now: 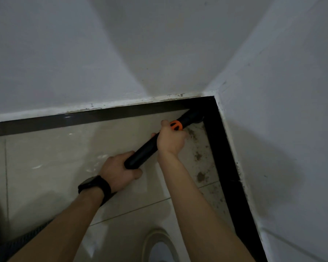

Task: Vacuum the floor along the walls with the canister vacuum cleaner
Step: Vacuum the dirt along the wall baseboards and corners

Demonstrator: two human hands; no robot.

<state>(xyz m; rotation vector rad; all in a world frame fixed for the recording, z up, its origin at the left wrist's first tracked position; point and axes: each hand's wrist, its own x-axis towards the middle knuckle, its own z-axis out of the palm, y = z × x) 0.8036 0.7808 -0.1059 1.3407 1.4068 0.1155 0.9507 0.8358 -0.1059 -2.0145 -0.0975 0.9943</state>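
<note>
Both hands grasp the vacuum tube: left hand at its rear, right hand near the orange collar. Nozzle sits in the corner. Risk: lifting it early leaves the dirt along the baseboard.
</note>
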